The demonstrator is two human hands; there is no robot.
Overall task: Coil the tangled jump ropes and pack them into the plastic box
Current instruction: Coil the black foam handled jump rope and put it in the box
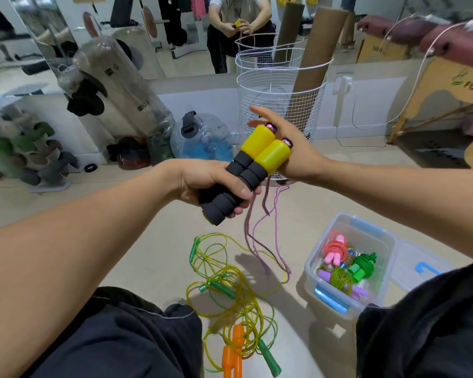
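Note:
My left hand (210, 184) grips two black foam and yellow jump rope handles (253, 162) side by side, held up at chest height. A purple cord (260, 230) hangs from them in loops toward the floor. My right hand (287, 148) sits behind the yellow handle ends with its fingers stretched out; I cannot tell whether it touches the cord. On the floor below lies a tangle of yellow-green ropes (230, 293) with green handles and orange handles (232, 353). The clear plastic box (339, 306) at lower right holds several coiled ropes in pink, green and purple.
The box's clear lid (421, 268) with blue clips lies right of the box. A white wire basket (279, 105) with cardboard tubes stands ahead against a mirrored wall. A blue water jug (202, 137) and stacked weights are at left. A wooden bench (448, 105) is at right.

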